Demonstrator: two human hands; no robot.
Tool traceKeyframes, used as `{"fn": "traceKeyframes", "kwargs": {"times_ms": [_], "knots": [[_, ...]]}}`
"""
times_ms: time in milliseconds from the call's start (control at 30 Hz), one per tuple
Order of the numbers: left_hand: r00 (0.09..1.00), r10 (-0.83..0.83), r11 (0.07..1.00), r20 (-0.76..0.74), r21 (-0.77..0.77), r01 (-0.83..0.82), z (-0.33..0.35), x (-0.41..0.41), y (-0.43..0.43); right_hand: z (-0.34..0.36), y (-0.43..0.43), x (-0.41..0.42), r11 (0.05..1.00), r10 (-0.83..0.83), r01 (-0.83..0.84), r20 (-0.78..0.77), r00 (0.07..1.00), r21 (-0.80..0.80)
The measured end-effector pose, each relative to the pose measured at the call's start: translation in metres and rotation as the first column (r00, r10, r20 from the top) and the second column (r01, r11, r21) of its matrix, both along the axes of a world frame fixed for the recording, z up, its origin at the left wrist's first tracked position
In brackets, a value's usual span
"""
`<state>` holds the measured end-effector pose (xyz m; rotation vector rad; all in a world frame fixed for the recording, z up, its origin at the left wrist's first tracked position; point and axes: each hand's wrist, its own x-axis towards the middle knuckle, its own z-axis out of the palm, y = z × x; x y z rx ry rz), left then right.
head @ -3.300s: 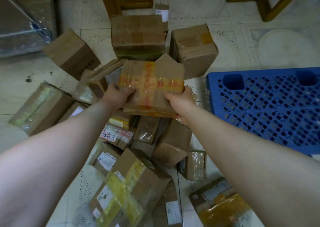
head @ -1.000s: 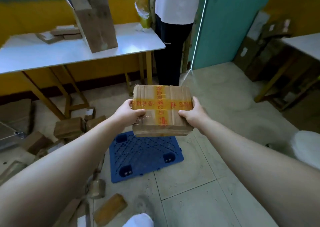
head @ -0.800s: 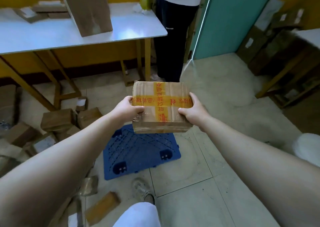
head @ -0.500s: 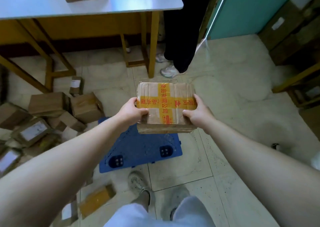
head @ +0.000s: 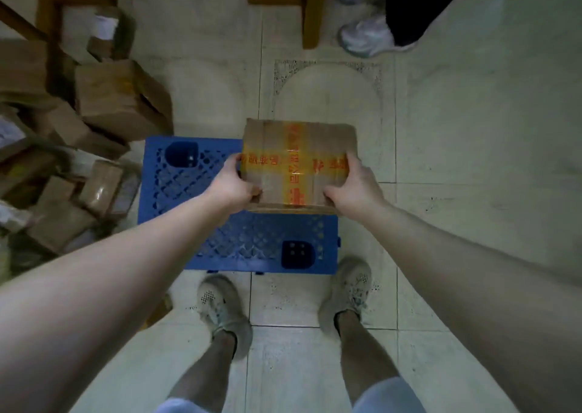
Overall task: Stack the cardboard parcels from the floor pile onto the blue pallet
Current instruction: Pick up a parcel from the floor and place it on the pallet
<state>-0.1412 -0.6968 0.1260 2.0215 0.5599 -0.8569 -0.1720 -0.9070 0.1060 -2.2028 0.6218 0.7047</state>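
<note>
Feet: the wearer's left shoe (head: 220, 305) and right shoe (head: 349, 290), pale and worn, stand on the tiled floor (head: 472, 129) at the near edge of the pallet, bare legs below them in the view.
Arms: both bare forearms reach forward from the lower corners and meet at the parcel.
Left hand (head: 233, 186): clamped on the parcel's left side, thumb on the top face, fingers wrapped round the edge with their tips hidden underneath.
Right hand (head: 356, 186): clamped on the parcel's right side the same way, thumb on top, fingers curled round the edge.
Parcel (head: 299, 148): a flat brown cardboard box crossed with yellow tape printed in red, held level between the two hands. It sits over the far right part of the pallet and covers that corner from view; whether it touches the pallet cannot be told.
Blue pallet (head: 189, 179): a plastic lattice deck with round-cornered recesses, flat on the floor straight ahead of the feet.
Floor pile (head: 119, 97): jumbled brown cardboard parcels, some with labels and tape, crowd the floor just left of the pallet and reach its far left corner.
Table leg (head: 310, 9): yellow wood, standing beyond the parcel.
Another person: a pale trainer (head: 367, 38) and dark trouser leg, far right of the table leg.
</note>
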Motion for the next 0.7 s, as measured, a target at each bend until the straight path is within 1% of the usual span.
{"fn": "traceKeyframes", "kwargs": {"times_ms": [133,267,300,333,367,400,467,533,633,667,700], "knots": [[1.000,-0.021,1.000,-0.017,-0.002,0.021,-0.082,-0.012,-0.016,-0.077,-0.014,-0.003,0.998,0.056,-0.055,-0.040,0.998,0.019],[0.999,-0.044,0.999,-0.011,-0.028,0.044,-0.129,-0.019,-0.026,-0.131,-0.016,-0.002,0.997,0.053,-0.052,-0.036,0.998,0.048],[1.000,-0.022,0.998,-0.006,-0.051,0.022,-0.138,-0.021,-0.028,-0.142,-0.016,-0.002,0.998,0.047,-0.045,-0.037,0.998,0.052],[1.000,-0.017,0.999,0.004,-0.036,0.017,-0.146,-0.023,-0.029,-0.149,-0.015,-0.001,0.998,0.045,-0.043,-0.042,0.998,0.051],[0.999,-0.034,0.999,0.025,0.017,0.033,-0.154,-0.023,-0.029,-0.156,-0.015,0.000,0.998,0.043,-0.040,-0.043,0.998,0.053],[0.996,-0.071,0.995,0.046,0.070,0.068,-0.157,-0.022,-0.030,-0.161,-0.015,0.001,0.998,0.043,-0.040,-0.039,0.998,0.055],[0.989,-0.127,0.987,0.077,0.111,0.118,-0.171,-0.019,-0.027,-0.168,-0.014,0.005,0.997,0.037,-0.036,-0.021,0.999,0.066],[0.982,-0.156,0.983,0.105,0.118,0.143,-0.184,-0.016,-0.026,-0.173,-0.013,0.007,0.997,0.040,-0.040,0.001,0.999,0.072],[0.978,-0.155,0.984,0.141,0.110,0.140,-0.196,-0.009,-0.026,-0.176,-0.015,0.012,0.997,0.050,-0.052,0.043,0.998,0.058],[0.975,-0.164,0.985,0.149,0.085,0.153,-0.197,-0.005,-0.027,-0.176,-0.017,0.014,0.998,0.048,-0.051,0.056,0.997,0.048],[0.974,-0.170,0.985,0.152,0.027,0.168,-0.202,-0.001,-0.025,-0.176,-0.019,0.016,0.998,0.041,-0.043,0.063,0.997,0.040]]}}
